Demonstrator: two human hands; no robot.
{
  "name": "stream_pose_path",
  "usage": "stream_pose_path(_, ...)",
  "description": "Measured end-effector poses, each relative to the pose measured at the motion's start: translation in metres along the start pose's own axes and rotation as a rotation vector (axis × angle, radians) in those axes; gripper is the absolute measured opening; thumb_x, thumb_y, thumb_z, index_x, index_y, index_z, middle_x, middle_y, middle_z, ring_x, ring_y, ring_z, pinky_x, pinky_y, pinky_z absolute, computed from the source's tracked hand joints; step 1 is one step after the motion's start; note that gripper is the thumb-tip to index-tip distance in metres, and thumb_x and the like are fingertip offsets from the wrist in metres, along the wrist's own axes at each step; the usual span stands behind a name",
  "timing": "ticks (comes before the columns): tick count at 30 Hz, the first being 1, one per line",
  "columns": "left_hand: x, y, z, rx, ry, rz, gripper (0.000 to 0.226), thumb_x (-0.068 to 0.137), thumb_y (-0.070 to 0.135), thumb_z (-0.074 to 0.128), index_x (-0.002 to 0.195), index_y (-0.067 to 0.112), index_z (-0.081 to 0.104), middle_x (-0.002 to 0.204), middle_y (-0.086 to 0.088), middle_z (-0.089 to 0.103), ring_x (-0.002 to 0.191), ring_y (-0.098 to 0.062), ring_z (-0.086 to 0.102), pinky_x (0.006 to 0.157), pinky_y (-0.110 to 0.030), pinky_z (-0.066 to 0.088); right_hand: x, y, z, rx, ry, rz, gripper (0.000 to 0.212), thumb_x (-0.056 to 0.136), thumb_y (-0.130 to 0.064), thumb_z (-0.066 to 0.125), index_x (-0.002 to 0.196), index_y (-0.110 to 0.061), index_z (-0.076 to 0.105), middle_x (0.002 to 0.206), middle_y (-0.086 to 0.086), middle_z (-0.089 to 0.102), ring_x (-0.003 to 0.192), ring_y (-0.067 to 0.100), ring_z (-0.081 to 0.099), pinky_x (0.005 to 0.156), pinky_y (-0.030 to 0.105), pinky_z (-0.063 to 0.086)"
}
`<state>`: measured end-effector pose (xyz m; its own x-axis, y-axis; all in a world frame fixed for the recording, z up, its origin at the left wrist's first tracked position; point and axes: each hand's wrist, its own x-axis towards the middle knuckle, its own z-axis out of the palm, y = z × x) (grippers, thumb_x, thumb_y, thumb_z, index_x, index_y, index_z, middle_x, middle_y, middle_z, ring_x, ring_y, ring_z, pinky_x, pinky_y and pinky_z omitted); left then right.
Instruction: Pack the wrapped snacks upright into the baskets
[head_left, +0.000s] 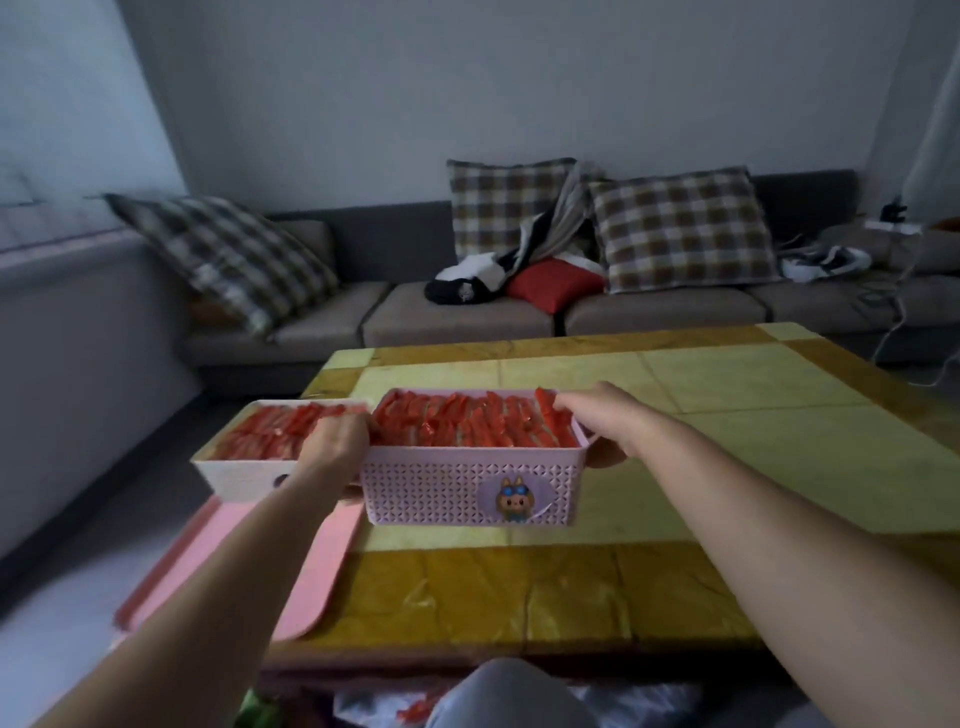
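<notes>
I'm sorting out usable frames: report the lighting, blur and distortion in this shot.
Head view: dim, flat indoor light, no glare; soft blur smears the red wrapped snacks in the perforated lilac plastic basket, and the left hand and right hand gripping its ends; the wide-angle lens tilts the grey left wall.

Grey sofa (467, 312) behind yellow table (727, 415); plaid cushions (680, 228), red cushion (556, 283); pink tray (311, 587).

Your left hand (337, 441) and right hand (597, 415) grip the lilac basket's (467, 483) ends; red snacks (467, 426) fill it and the white basket (244, 478).
</notes>
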<state>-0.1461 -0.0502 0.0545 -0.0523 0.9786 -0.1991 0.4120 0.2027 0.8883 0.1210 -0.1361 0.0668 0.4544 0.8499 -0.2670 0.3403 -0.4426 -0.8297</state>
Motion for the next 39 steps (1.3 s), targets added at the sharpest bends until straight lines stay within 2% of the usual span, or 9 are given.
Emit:
stream_pose_path(3,-0.004,-0.031,-0.066,0.004,0.08,-0.037,0.027,0.1,0.025,0.045,0.096,0.006,0.062,0.088,-0.02,0.069,0.082,-0.035,0.069,0.071,-0.043,0.058,-0.024,-0.025,0.054,-0.058,-0.121,-0.001,0.03,0.096,-0.03,0.057,0.074,-0.013,0.067,0.065,0.007,0.072,0.06,0.029,0.071,0.065,0.031,0.057)
stream_pose_path(9,0.011,-0.087,-0.161,0.134,0.262,-0.083,0.023,0.09,0.027,0.061,0.086,0.008,0.074,0.084,-0.016,0.073,0.069,-0.026,0.067,0.055,-0.029,0.049,-0.048,-0.052,0.148,-0.075,-0.285,-0.011,0.03,0.101,-0.015,0.049,0.077,-0.008,0.065,0.054,0.006,0.071,0.056,0.026,0.072,0.059,0.034,0.06)
stream_pose_path(15,0.042,-0.128,-0.206,0.212,0.368,-0.135,0.032,0.092,0.03,0.061,0.075,0.006,0.073,0.082,-0.015,0.072,0.08,-0.029,0.069,0.074,-0.039,0.056,-0.043,-0.061,0.238,0.096,-0.313,-0.031,0.024,0.103,-0.009,0.043,0.094,-0.014,0.064,0.086,0.015,0.075,0.07,0.031,0.076,0.053,0.047,0.063)
stream_pose_path(19,0.069,-0.145,-0.211,0.244,0.39,-0.125,0.03,0.093,0.025,0.056,0.079,0.008,0.076,0.083,-0.014,0.072,0.076,-0.028,0.066,0.071,-0.036,0.054,-0.029,-0.063,0.275,0.142,-0.278,-0.031,0.019,0.102,-0.01,0.048,0.108,-0.009,0.066,0.095,0.017,0.074,0.076,0.034,0.076,0.055,0.049,0.063)
stream_pose_path(22,0.079,-0.153,-0.206,0.253,0.332,-0.131,0.031,0.097,0.027,0.054,0.085,0.009,0.076,0.081,-0.011,0.071,0.073,-0.021,0.064,0.06,-0.032,0.049,-0.02,-0.06,0.285,0.159,-0.254,-0.03,0.016,0.1,-0.009,0.05,0.102,-0.008,0.066,0.093,0.018,0.075,0.076,0.036,0.077,0.061,0.058,0.063)
stream_pose_path(29,0.095,-0.174,-0.202,0.257,0.35,-0.112,0.03,0.097,0.026,0.054,0.083,0.012,0.076,0.08,-0.009,0.072,0.076,-0.022,0.065,0.064,-0.033,0.052,-0.012,-0.056,0.298,0.077,-0.277,-0.056,0.013,0.101,-0.011,0.053,0.1,-0.005,0.064,0.102,0.018,0.073,0.088,0.038,0.075,0.065,0.056,0.064)
stream_pose_path(33,0.085,-0.168,-0.197,0.398,0.369,-0.02,0.023,0.092,0.025,0.054,0.082,0.016,0.072,0.082,-0.006,0.071,0.079,-0.022,0.065,0.071,-0.033,0.054,-0.018,-0.054,0.287,-0.093,-0.328,-0.121,0.02,0.102,-0.021,0.05,0.096,-0.011,0.066,0.095,0.013,0.074,0.081,0.032,0.074,0.066,0.044,0.065)
stream_pose_path(36,0.071,-0.154,-0.186,0.529,0.391,0.092,0.021,0.091,0.03,0.053,0.092,0.015,0.067,0.095,-0.008,0.069,0.078,-0.02,0.062,0.066,-0.032,0.047,-0.02,-0.056,0.269,-0.365,-0.265,-0.283,0.034,0.103,-0.03,0.047,0.073,-0.017,0.059,0.072,0.002,0.061,0.061,0.02,0.058,0.056,0.03,0.048)
stream_pose_path(39,0.059,-0.134,-0.169,0.575,0.371,0.194,0.035,0.093,0.039,0.051,0.117,0.017,0.065,0.113,-0.011,0.063,0.091,-0.021,0.062,0.078,-0.037,0.053,-0.024,-0.059,0.247,-0.516,-0.172,-0.389,0.027,0.103,-0.038,0.047,0.096,-0.018,0.064,0.1,0.003,0.064,0.089,0.023,0.064,0.075,0.036,0.051)
